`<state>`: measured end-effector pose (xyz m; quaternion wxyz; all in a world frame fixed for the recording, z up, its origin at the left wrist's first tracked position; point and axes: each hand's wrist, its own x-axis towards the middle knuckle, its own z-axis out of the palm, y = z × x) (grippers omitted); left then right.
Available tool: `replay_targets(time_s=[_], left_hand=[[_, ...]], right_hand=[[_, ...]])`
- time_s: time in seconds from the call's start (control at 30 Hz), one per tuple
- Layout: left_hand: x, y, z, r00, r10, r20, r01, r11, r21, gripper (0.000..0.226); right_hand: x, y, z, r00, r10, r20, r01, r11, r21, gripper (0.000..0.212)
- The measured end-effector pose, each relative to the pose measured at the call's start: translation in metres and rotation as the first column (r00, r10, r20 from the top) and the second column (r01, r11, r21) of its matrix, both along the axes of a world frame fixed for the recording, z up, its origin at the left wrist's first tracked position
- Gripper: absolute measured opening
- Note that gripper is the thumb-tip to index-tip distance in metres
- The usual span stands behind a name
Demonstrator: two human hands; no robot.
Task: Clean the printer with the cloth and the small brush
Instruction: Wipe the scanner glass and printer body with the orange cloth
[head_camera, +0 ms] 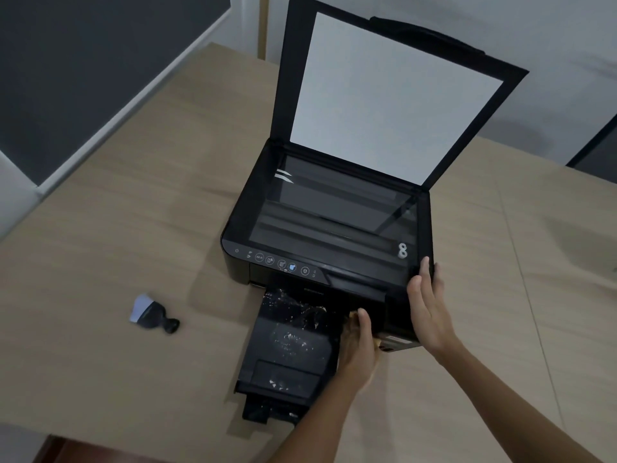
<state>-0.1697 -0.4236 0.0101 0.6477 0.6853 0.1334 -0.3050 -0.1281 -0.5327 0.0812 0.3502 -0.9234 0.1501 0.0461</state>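
Observation:
A black printer (337, 262) stands on the table with its scanner lid (394, 95) raised and the glass bare. Its output tray (287, 349) is pulled out toward me and speckled with pale crumbs and dust. My left hand (359, 349) is curled at the tray's right edge, by the printer's front slot. Small yellowish bits of the cloth (380, 344) peek from under it; the rest is hidden. My right hand (429, 305) grips the printer's front right corner. The small brush (152, 315), with a black handle and pale bristles, lies on the table left of the tray, away from both hands.
The wooden table (133, 228) reaches a wall behind the printer. Its front edge runs along the bottom left. A dark panel with a white frame (83, 78) lies beyond the table's left edge.

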Motion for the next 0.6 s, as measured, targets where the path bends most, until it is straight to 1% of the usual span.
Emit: replay_targets(time_s=[0.03, 0.07, 0.1, 0.13, 0.17, 0.2, 0.27, 0.3, 0.33, 0.4, 0.43, 0.47, 0.5, 0.57, 0.6], left_hand=[[-0.001, 0.0, -0.001, 1.0, -0.011, -0.004, 0.011, 1.0, 0.0, 0.066], [-0.003, -0.002, -0.002, 0.999, 0.038, -0.02, -0.038, 0.999, -0.035, 0.071], [-0.004, -0.002, 0.004, 0.985, 0.153, -0.084, -0.163, 0.978, -0.129, 0.077], [-0.007, -0.001, 0.009, 0.953, 0.259, -0.16, -0.291, 0.928, -0.23, 0.082], [-0.009, -0.005, 0.011, 0.927, 0.31, -0.212, -0.362, 0.885, -0.294, 0.085], [-0.013, -0.01, 0.013, 0.922, 0.316, -0.225, -0.378, 0.864, -0.333, 0.091], [-0.02, -0.012, 0.029, 0.96, 0.258, -0.111, -0.281, 0.898, -0.338, 0.107], [-0.026, -0.016, 0.033, 0.97, 0.244, 0.003, -0.231, 0.922, -0.311, 0.108], [-0.033, -0.02, 0.034, 0.97, 0.223, 0.098, -0.184, 0.934, -0.308, 0.101], [-0.04, -0.027, 0.029, 0.957, 0.199, 0.212, -0.121, 0.936, -0.331, 0.069], [-0.04, -0.032, 0.024, 0.954, 0.174, 0.244, -0.109, 0.96, -0.258, 0.057], [-0.038, -0.036, 0.023, 0.963, 0.165, 0.213, -0.13, 0.976, -0.172, 0.055], [-0.033, -0.039, 0.023, 0.967, 0.201, 0.154, -0.183, 0.975, -0.126, 0.064], [-0.017, -0.042, 0.019, 0.911, 0.405, 0.082, -0.385, 0.903, -0.191, 0.101], [-0.011, -0.041, 0.023, 0.877, 0.475, -0.074, -0.478, 0.842, -0.25, 0.106]], right_hand=[[0.0, 0.0, 0.0, 1.0, 0.0, 0.002, 0.0, 1.0, 0.007, 0.068], [-0.001, 0.0, 0.001, 1.0, -0.002, 0.0, 0.002, 1.0, 0.013, 0.068], [-0.002, 0.0, 0.0, 1.0, -0.008, -0.005, 0.008, 1.0, 0.018, 0.069], [-0.003, 0.001, 0.0, 1.0, -0.01, -0.007, 0.011, 1.0, 0.023, 0.071], [-0.003, 0.001, 0.0, 1.0, -0.01, -0.001, 0.01, 0.999, 0.032, 0.072], [-0.003, 0.001, 0.001, 1.0, -0.008, 0.006, 0.007, 0.999, 0.041, 0.072], [-0.001, -0.001, 0.001, 1.0, 0.001, 0.011, -0.001, 0.999, 0.054, 0.067], [0.0, -0.002, 0.001, 1.0, 0.003, 0.009, -0.003, 0.998, 0.067, 0.066], [-0.001, -0.002, 0.001, 1.0, 0.003, 0.005, -0.003, 0.997, 0.083, 0.067], [-0.001, -0.004, -0.001, 1.0, 0.001, -0.003, 0.0, 0.993, 0.116, 0.071], [-0.001, -0.005, -0.001, 1.0, -0.001, -0.004, 0.002, 0.991, 0.131, 0.072], [-0.001, -0.006, -0.001, 1.0, -0.002, -0.007, 0.003, 0.99, 0.142, 0.072], [0.0, -0.007, -0.002, 1.0, -0.002, -0.015, 0.004, 0.989, 0.149, 0.072], [-0.001, -0.006, -0.003, 0.999, -0.004, -0.04, 0.01, 0.986, 0.168, 0.073], [-0.001, -0.005, -0.002, 0.999, -0.004, -0.045, 0.012, 0.984, 0.177, 0.074]])
